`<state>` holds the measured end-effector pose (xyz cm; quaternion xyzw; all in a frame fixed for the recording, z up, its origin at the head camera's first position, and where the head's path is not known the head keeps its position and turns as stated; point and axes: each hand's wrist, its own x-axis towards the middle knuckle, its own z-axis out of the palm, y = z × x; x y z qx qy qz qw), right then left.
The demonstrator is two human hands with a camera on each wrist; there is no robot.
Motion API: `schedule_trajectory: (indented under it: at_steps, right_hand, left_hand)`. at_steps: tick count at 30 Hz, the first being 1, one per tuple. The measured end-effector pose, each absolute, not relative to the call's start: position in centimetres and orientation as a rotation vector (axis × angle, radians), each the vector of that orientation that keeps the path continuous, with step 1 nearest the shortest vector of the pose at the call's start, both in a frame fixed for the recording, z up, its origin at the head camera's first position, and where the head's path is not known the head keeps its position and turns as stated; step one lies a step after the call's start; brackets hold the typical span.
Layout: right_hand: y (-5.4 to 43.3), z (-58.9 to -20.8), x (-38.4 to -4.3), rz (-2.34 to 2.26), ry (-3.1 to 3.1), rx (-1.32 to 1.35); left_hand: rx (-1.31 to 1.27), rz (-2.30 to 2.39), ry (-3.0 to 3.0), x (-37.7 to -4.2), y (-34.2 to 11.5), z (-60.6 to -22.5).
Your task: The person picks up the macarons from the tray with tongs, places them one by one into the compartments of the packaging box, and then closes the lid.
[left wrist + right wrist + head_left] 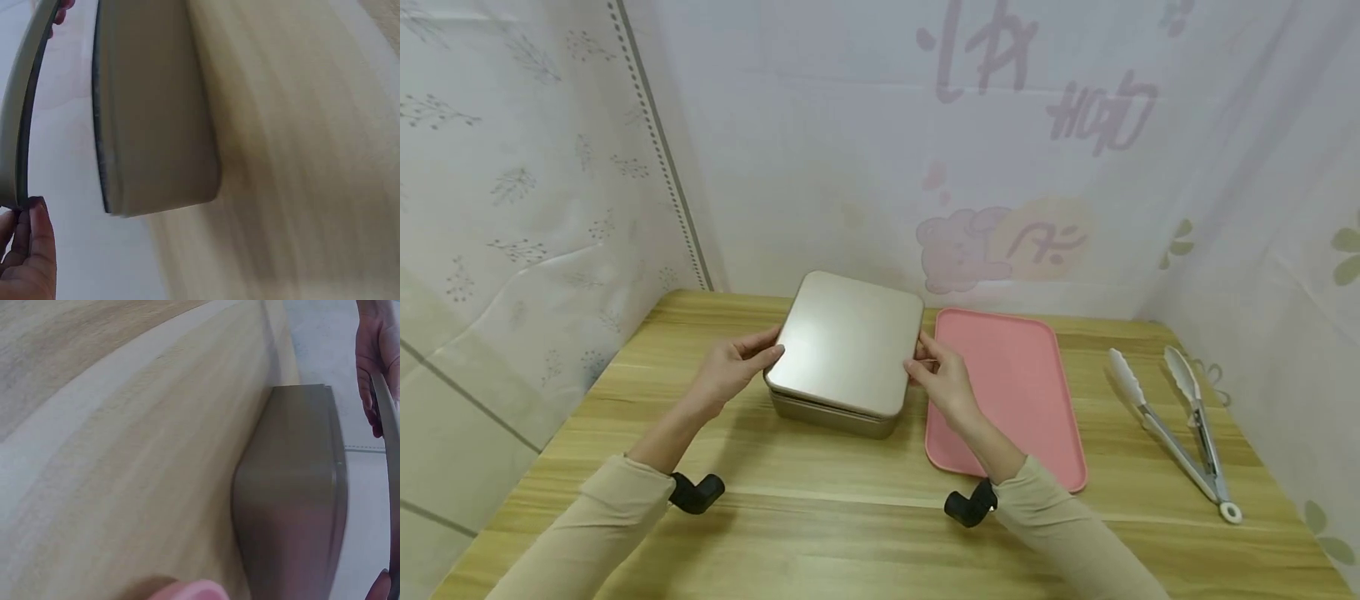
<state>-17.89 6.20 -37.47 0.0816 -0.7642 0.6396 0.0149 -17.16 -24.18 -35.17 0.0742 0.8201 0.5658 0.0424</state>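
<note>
A square, pale metallic tin lid (853, 342) is held over a matching tin box (831, 419) on the table. At the lid's left edge, my left hand (733, 367) pinches it with the thumb on top. My right hand (946, 379) grips the opposite edge the same way. Both wrist views show a gap between the raised lid (20, 112) and the box (287, 487), so the two are apart. The box's inside is hidden from every view.
To the right of the box lies a pink rectangular tray (1007, 392) on the wooden table (820, 533). Further right rest spread tongs (1127, 377) with white tips. Patterned curtains (820, 150) hang behind and at both sides.
</note>
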Motion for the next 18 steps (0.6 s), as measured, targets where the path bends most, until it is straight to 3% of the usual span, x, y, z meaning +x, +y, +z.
schedule_trajectory:
  at_steps: [8,18]
  right_hand:
    - [6.1,-38.7,-18.6,1.828,-2.487,0.204]
    - [5.7,-37.6,-18.0,1.866,-2.537,0.205]
  left_hand:
    - [0.277,1.719,2.556,-17.8,-23.5,-37.0]
    - [0.159,1.662,2.552,-18.0,-23.3,-38.1]
